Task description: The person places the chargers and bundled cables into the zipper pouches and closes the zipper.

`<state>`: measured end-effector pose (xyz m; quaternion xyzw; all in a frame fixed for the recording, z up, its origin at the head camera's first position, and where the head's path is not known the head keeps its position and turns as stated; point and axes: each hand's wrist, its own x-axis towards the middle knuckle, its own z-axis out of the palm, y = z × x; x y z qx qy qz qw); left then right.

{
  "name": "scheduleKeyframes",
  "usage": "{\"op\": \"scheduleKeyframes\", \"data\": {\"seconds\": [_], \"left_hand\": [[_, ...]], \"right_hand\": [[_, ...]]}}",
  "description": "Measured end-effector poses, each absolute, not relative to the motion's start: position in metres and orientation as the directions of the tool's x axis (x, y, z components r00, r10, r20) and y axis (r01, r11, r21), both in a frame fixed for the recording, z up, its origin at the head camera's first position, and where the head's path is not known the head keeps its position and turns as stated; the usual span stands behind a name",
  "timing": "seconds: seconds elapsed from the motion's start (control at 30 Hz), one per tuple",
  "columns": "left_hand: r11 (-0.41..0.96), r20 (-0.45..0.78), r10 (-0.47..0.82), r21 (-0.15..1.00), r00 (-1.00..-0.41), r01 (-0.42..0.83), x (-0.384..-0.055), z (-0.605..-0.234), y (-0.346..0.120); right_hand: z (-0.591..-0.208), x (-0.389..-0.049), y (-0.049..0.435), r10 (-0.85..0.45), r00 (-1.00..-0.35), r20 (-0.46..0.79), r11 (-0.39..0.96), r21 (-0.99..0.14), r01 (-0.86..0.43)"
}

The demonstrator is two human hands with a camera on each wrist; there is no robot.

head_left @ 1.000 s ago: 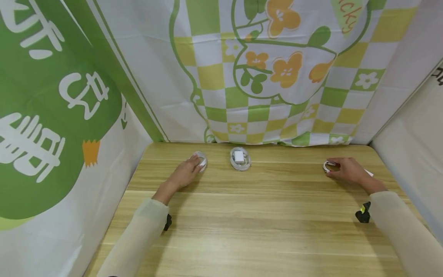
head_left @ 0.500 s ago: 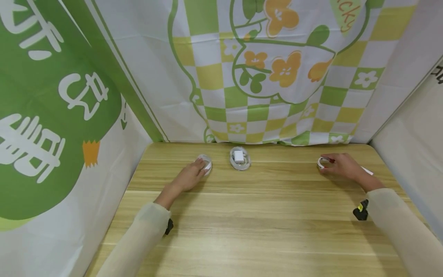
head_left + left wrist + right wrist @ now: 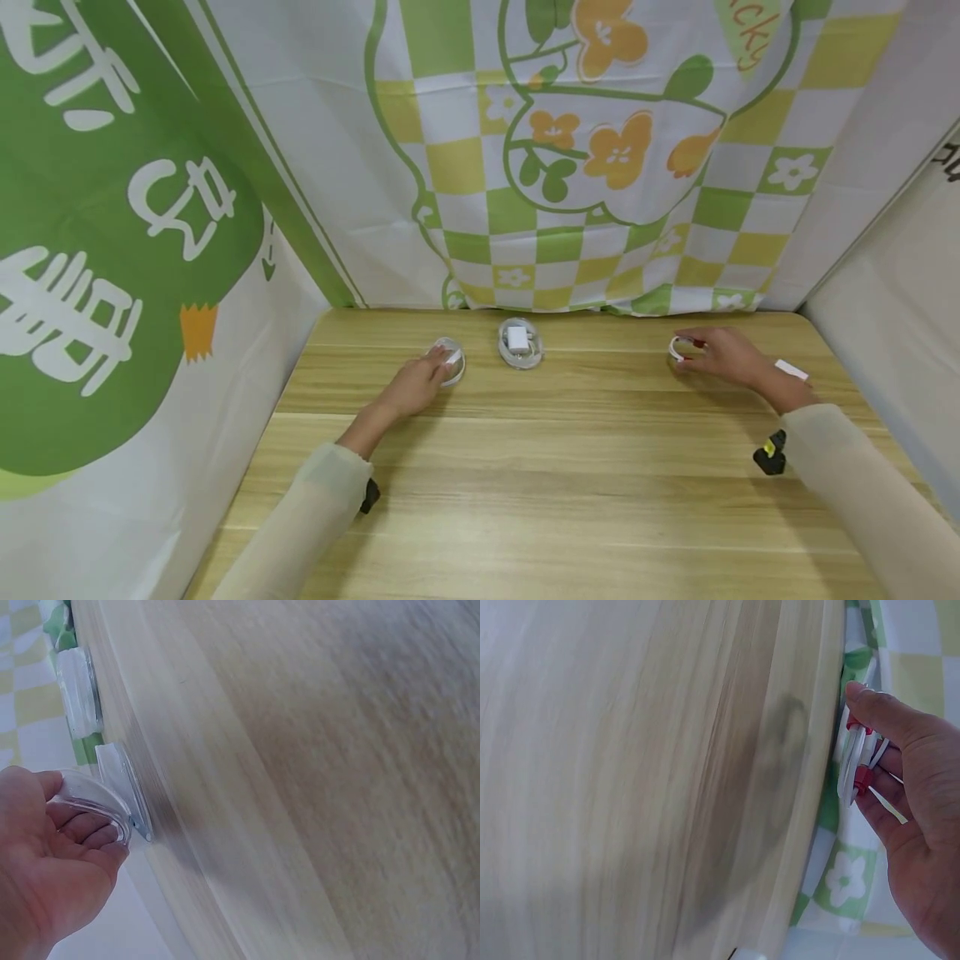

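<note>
Both hands have shifted inward since the earlier frame: the left hand (image 3: 414, 386) toward its right with the left coil (image 3: 94, 791), the right hand (image 3: 731, 360) toward its left with the right coil (image 3: 846, 769), baring more of the block (image 3: 791, 369) beside its wrist. Between the hands, nearer the left, the middle coil (image 3: 510, 358) has stayed put.

On the left, the hand's fingers bend round the loop, probably so that the turns stay together as it travels. Just past those fingertips stands a white piece (image 3: 120, 787); whether it belongs to that coil I cannot tell.

The right hand pinches its coil between thumb and fingers, close by the red ties (image 3: 862, 780). Those ties seem meant to keep the cable bundled, so gripping there looks sensible. Its shadow falls apart from it on the table (image 3: 570, 467), which suggests it is held clear of the wood.

Ahead and to the right of the left hand, the charger (image 3: 517, 339) sits on the middle coil, likely to keep the pair together.

No brand or label is legible on these things. Beyond the hands, the cloth (image 3: 592, 267) reads "icky", cut off at the top.
</note>
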<state>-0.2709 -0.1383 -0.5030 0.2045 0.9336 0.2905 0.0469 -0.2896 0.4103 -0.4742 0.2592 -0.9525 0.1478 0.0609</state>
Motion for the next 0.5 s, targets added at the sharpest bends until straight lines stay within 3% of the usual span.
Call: {"op": "scheduleKeyframes", "data": {"seconds": [0.5], "left_hand": [[0.685,0.04,0.342,0.674,-0.939,0.278,-0.272,-0.501,-0.147]], "right_hand": [[-0.464,-0.292,0.372,-0.527,-0.814,0.244,0.775,-0.256,-0.578]]}}
